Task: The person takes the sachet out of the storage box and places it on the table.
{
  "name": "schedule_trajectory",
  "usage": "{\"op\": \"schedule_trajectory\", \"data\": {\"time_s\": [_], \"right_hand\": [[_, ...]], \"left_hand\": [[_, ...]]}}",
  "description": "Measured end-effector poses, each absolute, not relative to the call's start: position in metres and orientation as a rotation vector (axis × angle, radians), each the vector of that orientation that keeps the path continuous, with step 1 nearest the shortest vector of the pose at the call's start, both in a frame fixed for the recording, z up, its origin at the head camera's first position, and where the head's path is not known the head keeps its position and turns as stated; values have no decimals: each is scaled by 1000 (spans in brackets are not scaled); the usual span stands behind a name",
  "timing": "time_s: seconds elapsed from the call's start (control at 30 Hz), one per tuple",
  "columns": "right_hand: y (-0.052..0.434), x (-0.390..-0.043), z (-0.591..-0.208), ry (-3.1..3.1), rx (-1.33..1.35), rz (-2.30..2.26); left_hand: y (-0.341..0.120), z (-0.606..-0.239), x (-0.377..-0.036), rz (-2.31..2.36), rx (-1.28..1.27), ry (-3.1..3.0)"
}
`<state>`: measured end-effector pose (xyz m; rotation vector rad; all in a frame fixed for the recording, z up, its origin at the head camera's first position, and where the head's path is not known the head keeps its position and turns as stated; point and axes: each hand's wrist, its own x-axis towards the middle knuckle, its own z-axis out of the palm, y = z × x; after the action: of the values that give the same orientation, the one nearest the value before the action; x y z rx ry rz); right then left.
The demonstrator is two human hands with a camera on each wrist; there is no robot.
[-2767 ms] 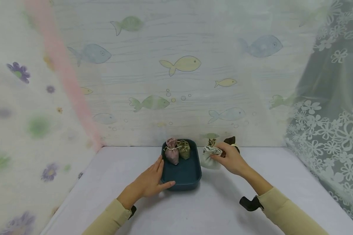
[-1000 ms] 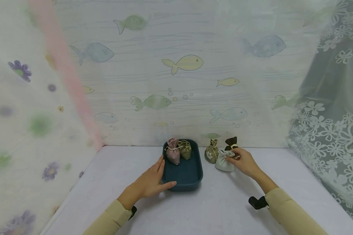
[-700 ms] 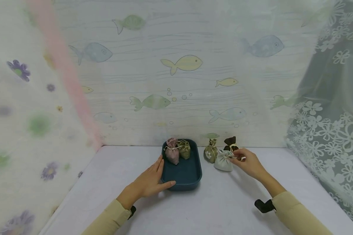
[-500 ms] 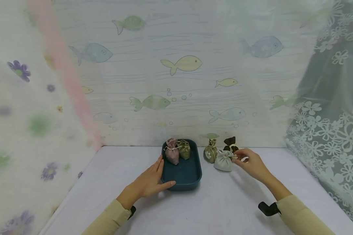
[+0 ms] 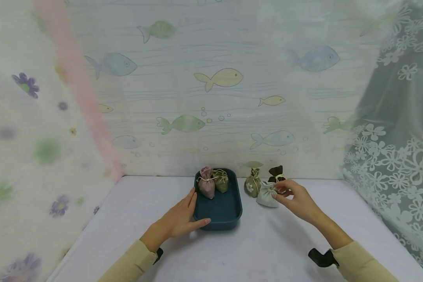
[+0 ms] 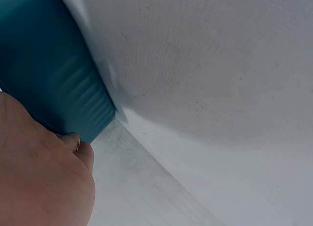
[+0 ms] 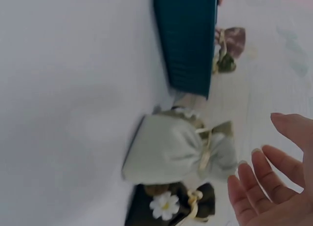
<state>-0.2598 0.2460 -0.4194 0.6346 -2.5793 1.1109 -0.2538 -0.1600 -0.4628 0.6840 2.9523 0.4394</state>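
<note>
Our left hand (image 5: 179,220) rests flat against the near left corner of the teal tray (image 5: 223,211), thumb along its front edge, fingers straight. Our right hand (image 5: 298,201) hovers with loose, spread fingers just beside the pale pouch (image 5: 266,195), gripping nothing. That pouch lies on the table (image 5: 261,250), right of the tray, between the olive pouch (image 5: 252,185) and the brown one (image 5: 276,173). Two more pouches (image 5: 212,183) sit in the tray.

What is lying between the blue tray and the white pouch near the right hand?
In the head view, an olive pouch with a white flower stands between the blue tray and the white pouch, slightly behind them; the right hand is open beside it.
</note>
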Motion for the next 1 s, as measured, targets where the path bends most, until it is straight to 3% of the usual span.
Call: {"op": "schedule_trajectory", "data": {"time_s": [0.43,1.0], "right_hand": [[185,-278,-421,-2549,758,1266],[128,-329,-432,-2666,784,1206]], "left_hand": [[-161,-464,-253,429,685,2951],[-159,-461,-253,416,684,2947]]}}
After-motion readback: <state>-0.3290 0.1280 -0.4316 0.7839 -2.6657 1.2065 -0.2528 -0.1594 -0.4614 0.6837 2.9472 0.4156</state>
